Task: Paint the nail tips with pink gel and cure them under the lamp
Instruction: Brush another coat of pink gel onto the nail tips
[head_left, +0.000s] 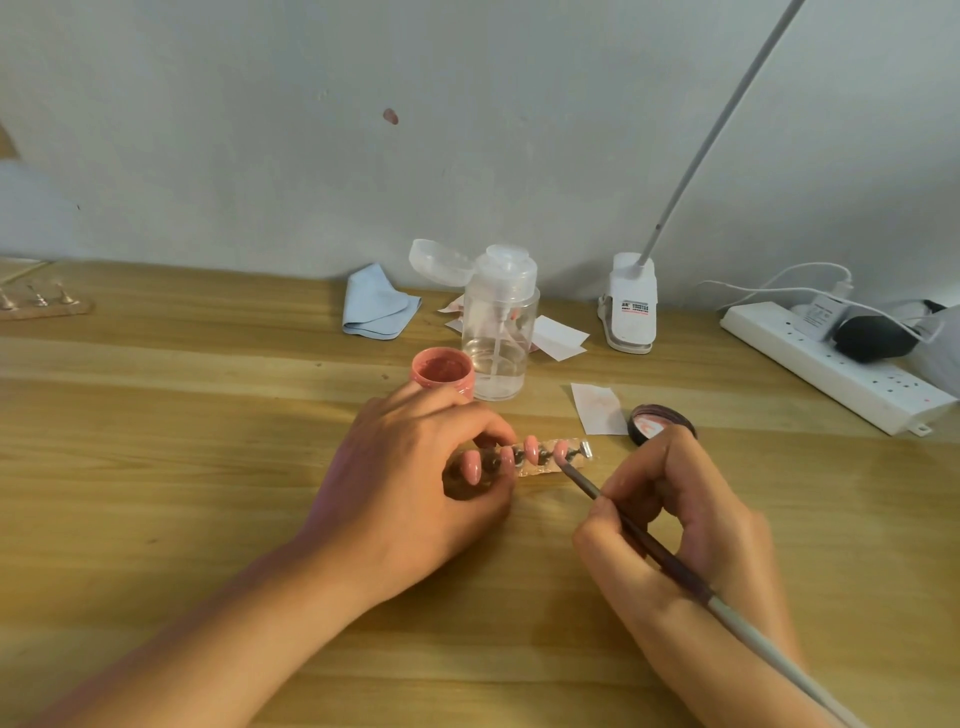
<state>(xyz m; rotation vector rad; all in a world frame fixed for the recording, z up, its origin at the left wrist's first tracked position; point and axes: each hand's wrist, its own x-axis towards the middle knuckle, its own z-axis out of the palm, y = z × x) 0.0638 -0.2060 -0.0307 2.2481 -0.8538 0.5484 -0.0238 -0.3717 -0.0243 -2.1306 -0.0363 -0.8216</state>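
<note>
A clear strip holder (574, 453) with several pink-coated nail tips (531, 448) lies on the wooden table (208, 441). My left hand (415, 483) pinches the strip's left end with thumb and fingers. My right hand (680, 525) grips a long brush (649, 545), whose tip touches the rightmost nail tip (560, 451). The open pink gel jar (443, 370) stands just behind my left hand. Its dark lid (661, 423) lies upside down to the right.
A clear pump bottle (500, 332) stands behind the jar, with a blue cloth (378, 304) and paper wipes (597, 408) nearby. A white clamp lamp base (631, 304) and its slanted arm stand at the wall. A power strip (831, 364) lies far right; a nail stand (44, 306) far left.
</note>
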